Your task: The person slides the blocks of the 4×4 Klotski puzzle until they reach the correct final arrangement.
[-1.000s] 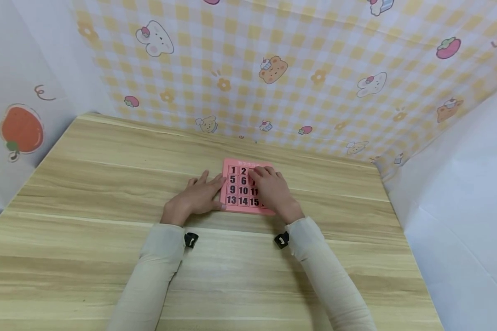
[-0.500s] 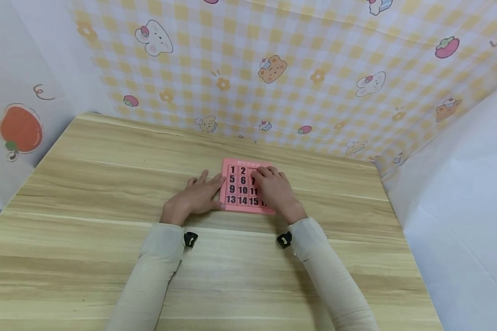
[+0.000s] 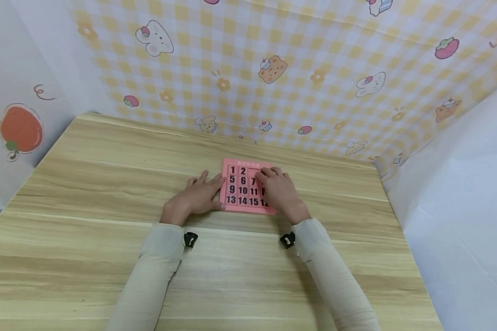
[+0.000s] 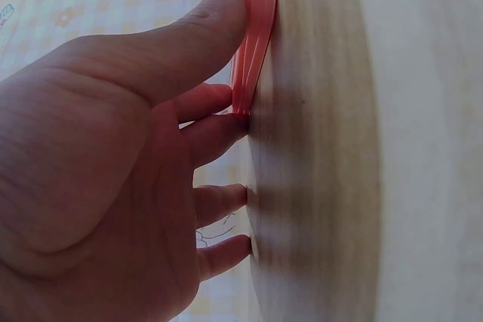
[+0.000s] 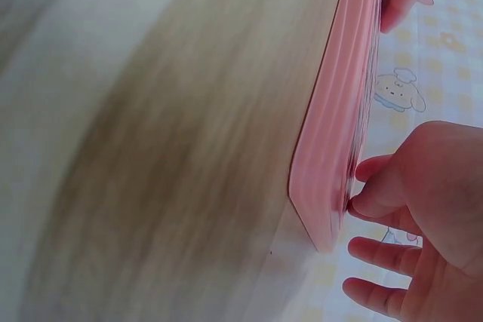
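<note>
A pink sliding number puzzle (image 3: 237, 185) lies flat on the table, its black numbers set in rows, with a bare slot (image 3: 253, 170) to the right of the 2. Against its left side, my left hand (image 3: 196, 195) has spread fingers, the thumb at the near left corner. In the left wrist view, the thumb and two fingertips touch the puzzle's edge (image 4: 258, 28). My right hand (image 3: 280, 193) reaches over the right columns with gently bent fingers, fingertips at the tiles near the upper right. It hides some right-hand tiles and the far right corner.
The wood-grain table (image 3: 232, 276) extends around the puzzle on all sides. A checked cloth (image 3: 240, 69) with cartoon prints rises behind the table, and white sheets (image 3: 459, 197) stand at the sides. Both wrists carry small black mounts.
My right hand has shifted slightly to the right over the puzzle, uncovering the bare slot, the 7, the 11 and more of the 12. My left hand has stayed in place.
</note>
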`<state>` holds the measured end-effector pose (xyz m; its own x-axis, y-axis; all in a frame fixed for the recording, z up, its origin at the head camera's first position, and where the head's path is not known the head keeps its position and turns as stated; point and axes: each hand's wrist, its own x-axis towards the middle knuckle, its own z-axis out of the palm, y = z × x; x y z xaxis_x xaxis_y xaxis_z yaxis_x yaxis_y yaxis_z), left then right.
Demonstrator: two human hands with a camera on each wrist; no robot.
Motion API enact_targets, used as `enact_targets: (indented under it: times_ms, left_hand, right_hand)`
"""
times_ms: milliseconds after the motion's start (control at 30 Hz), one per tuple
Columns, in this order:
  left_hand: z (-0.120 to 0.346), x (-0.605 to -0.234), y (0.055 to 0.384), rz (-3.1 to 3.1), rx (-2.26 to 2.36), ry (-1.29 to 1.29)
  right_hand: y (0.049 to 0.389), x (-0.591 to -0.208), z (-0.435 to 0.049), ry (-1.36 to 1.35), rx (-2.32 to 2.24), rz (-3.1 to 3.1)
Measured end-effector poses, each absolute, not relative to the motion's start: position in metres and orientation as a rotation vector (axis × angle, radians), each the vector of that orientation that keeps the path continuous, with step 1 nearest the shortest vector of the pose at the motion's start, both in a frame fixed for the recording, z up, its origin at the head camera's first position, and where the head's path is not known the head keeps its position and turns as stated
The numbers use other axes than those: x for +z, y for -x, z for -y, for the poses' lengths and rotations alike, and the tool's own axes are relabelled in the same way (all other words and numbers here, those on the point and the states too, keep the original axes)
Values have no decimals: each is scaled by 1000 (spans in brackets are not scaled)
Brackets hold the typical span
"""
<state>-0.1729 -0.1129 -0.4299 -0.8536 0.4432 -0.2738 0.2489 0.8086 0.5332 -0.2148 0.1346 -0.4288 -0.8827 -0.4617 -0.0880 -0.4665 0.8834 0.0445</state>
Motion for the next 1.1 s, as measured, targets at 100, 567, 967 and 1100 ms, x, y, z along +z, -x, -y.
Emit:
enact_targets:
  times_ms: [100,567,967,1100]
  left_hand:
    - [112,-430,173,-2606,687,-519]
    - [112,-430,174,-2593,697,-512]
    - [112,-430,174,-2583,717,-508]
    - [113,-430,174,-2585,721,-506]
  right_hand:
    - [215,-429,-137,740,98,-2979]
    - [216,-426,-150,732,123,-2962]
    - [215,-425,-149,717,69,-2949]
    - [214,-426,-147,718,45,-2948]
